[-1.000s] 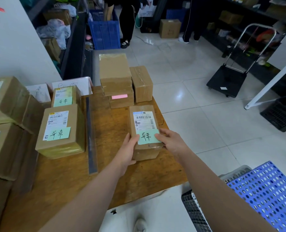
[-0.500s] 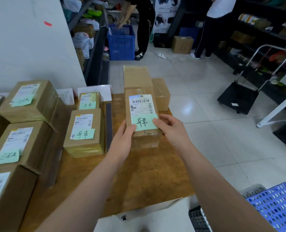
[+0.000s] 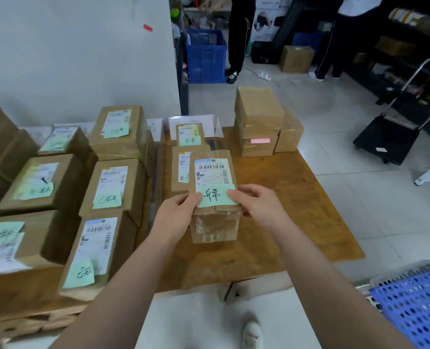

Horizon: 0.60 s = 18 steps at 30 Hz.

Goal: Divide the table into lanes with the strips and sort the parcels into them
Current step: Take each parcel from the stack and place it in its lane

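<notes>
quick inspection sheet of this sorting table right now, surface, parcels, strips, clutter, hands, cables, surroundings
surface: wooden table, bare on its right half
job's things: held parcel with a green note; two green-noted parcels behind it; green-noted boxes fill the left; dark strip runs between them
clutter: unlabelled box stack with a pink note at the far edge
grippers: left hand and right hand grip the held parcel's sides
cables: nothing seen on the table
surroundings: blue crate, folding trolley, two people standing at the shelves
</notes>
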{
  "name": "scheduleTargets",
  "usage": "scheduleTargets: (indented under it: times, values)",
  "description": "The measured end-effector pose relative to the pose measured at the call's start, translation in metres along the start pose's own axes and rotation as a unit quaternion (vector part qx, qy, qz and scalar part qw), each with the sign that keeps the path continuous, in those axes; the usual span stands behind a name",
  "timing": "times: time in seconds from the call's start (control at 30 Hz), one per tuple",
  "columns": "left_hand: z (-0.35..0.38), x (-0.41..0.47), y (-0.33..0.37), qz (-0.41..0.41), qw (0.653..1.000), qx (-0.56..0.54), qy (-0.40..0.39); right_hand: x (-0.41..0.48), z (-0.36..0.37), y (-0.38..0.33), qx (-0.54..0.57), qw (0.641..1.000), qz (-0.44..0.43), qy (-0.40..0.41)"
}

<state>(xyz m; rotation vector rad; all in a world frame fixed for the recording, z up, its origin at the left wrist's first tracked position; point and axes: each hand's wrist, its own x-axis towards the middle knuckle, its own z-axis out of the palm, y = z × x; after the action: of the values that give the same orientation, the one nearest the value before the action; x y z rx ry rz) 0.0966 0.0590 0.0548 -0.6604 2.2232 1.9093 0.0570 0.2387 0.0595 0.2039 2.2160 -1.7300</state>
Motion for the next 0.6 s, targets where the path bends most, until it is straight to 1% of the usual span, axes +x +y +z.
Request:
scheduleTargets:
  times: [0.17, 0.33, 0.5, 0.6]
  values:
    - [-0.017, 0.001, -0.042, -0.062, 0.997, 0.021, -0.038, -0.008, 0.030, 0.036, -0.004, 0.998, 0.063, -0.015]
    - [-0.014, 0.010, -0.071, -0.109, 0.992, 0.022, -0.056, 0.000, 0.044, 0.061, -0.012, 0.995, 0.098, -0.021]
    - [-0.009, 0.021, -0.086, -0.131, 0.989, 0.035, -0.065, 0.008, 0.054, 0.075, -0.024, 0.994, 0.108, -0.012]
    - [-0.006, 0.024, -0.092, -0.125, 0.989, 0.051, -0.058, 0.011, 0.059, 0.081, -0.026, 0.994, 0.108, -0.010]
